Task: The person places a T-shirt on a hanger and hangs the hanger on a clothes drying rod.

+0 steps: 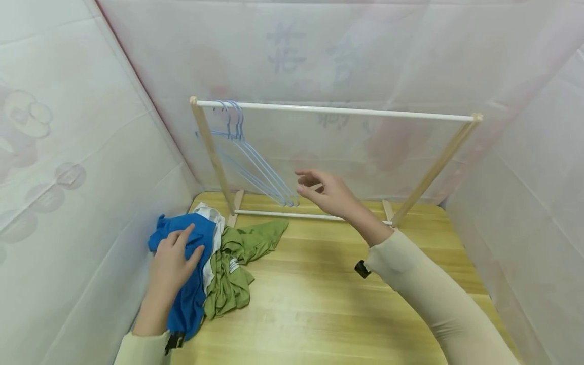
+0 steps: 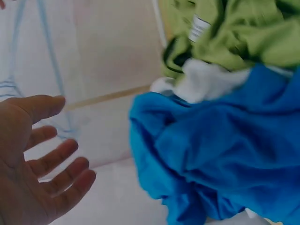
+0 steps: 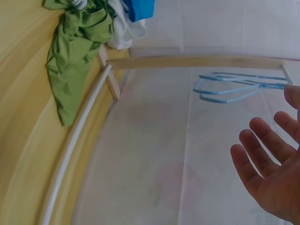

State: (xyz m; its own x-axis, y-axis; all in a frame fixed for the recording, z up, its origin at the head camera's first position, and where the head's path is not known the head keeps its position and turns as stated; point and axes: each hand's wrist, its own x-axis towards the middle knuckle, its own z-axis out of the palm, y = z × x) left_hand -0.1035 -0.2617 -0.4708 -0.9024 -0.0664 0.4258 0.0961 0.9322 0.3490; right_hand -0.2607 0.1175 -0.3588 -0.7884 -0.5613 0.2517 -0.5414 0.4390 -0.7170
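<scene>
Above a heap of clothes, my left hand point(image 1: 171, 261) is raised with fingers spread and nothing in it. Under it lies a crumpled blue garment point(image 1: 196, 271), seen large in the left wrist view. A white garment point(image 2: 204, 79) peeks out between it and a green garment point(image 1: 234, 281) bearing a white label. My right hand point(image 1: 330, 195) hangs in the air near the lower ends of several light-blue hangers point(image 1: 262, 165), fingers loosely bent and holding nothing. The hangers hook over the left end of a white rail point(image 1: 333, 110).
Wooden posts point(image 1: 433, 170) hold up the rack at both sides, with a lower white bar point(image 1: 292, 215) near the tabletop. The rack stands at the back of a wooden table point(image 1: 310, 304). Pale printed fabric walls point(image 1: 82, 167) enclose the left, back and right.
</scene>
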